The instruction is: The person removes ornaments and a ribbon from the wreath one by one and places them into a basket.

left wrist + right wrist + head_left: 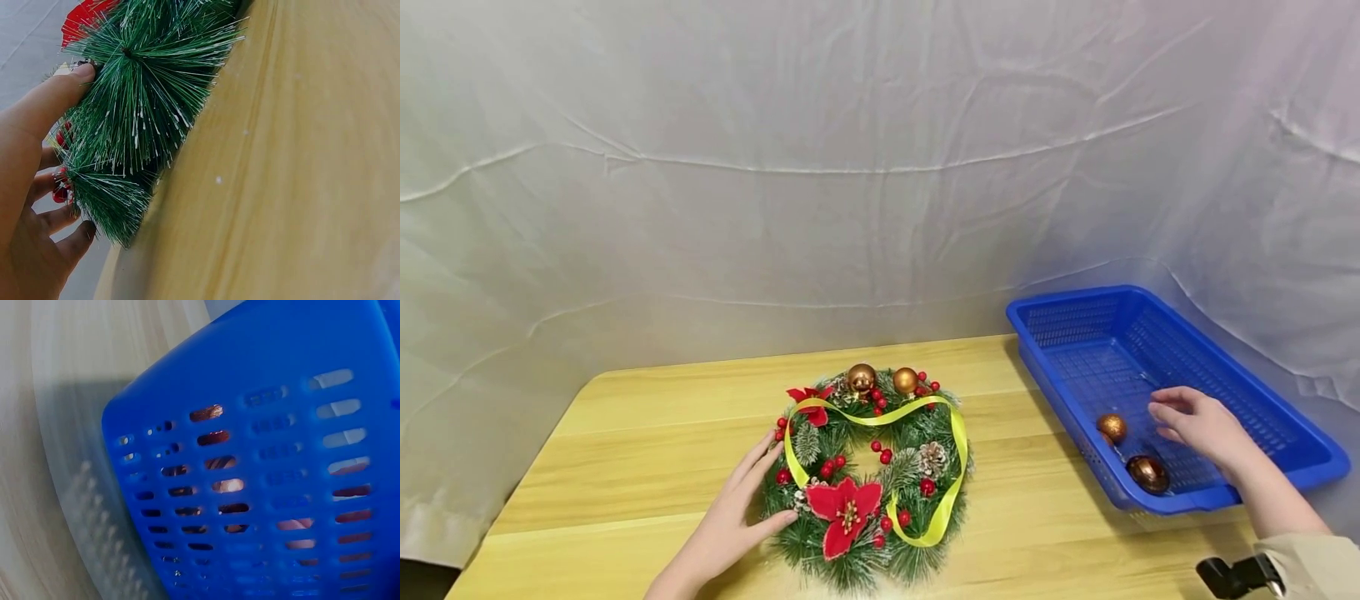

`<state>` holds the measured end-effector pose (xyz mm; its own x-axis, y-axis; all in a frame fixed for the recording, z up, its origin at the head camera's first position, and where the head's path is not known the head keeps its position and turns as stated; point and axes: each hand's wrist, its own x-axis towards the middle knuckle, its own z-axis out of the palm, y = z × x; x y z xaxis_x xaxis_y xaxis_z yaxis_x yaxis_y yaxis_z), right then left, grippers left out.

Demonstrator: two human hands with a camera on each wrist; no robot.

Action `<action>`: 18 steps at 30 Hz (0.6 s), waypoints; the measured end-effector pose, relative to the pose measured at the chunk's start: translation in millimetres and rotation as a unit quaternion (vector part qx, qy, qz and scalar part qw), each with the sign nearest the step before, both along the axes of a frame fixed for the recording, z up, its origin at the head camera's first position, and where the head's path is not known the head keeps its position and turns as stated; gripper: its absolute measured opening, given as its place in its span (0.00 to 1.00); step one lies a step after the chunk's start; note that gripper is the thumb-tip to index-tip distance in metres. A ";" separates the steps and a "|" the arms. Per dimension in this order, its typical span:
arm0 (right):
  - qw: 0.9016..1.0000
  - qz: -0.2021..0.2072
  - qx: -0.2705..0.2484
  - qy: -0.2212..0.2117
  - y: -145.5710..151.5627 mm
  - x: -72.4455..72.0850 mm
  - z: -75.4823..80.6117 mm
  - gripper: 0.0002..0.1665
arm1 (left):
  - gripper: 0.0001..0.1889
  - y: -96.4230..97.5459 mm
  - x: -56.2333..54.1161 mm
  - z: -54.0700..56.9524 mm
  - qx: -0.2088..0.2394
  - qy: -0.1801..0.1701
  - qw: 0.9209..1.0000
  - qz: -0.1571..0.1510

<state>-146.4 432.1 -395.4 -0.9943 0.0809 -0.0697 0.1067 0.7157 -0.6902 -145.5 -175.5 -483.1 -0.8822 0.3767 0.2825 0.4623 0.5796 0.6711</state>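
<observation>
A green Christmas wreath (pixel 917 433) lies flat on the table, with red poinsettias (pixel 846 510), red berries, pinecones and two bronze baubles (pixel 861 378) near its far edge. Loosely looped over it is a yellow ribbon (pixel 958 442). My left hand (pixel 730 508) touches the wreath's left side, thumb and fingers spread; the left wrist view shows the thumb (pixel 59 94) against its needles. Over the near part of a blue basket (pixel 1052 392) hovers my right hand (pixel 1202 425), fingers loosely bent, with nothing visible in them. Left of that hand, a gold bauble (pixel 1112 427) and a brown bauble (pixel 1147 474) lie inside.
The wooden table (pixel 647 450) extends left of the wreath. A pale cloth (pixel 820 233) hangs behind it and along the sides. In the right wrist view, the basket's slotted wall (pixel 250 350) hides most of what is inside.
</observation>
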 end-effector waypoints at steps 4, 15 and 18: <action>0.996 -0.017 0.053 0.067 -13.2 2.6 12.4 0.28 | 0.45 0.1 0.1 -0.4 -0.001 0.000 1.000 0.000; 0.971 0.052 -0.046 0.230 -123.3 0.0 56.4 0.17 | 0.45 1.3 -0.7 -1.7 0.007 0.003 1.000 -0.001; 0.967 0.067 -0.055 0.242 -152.1 -8.8 58.2 0.16 | 0.45 1.3 -0.9 -2.2 0.008 0.001 1.000 -0.001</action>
<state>-155.3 280.0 -337.2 -0.9140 -0.0320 0.4045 -0.3354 0.6209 -0.7086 -146.4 -174.3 -485.3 -0.8804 0.3745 0.2909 0.4657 0.5670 0.6795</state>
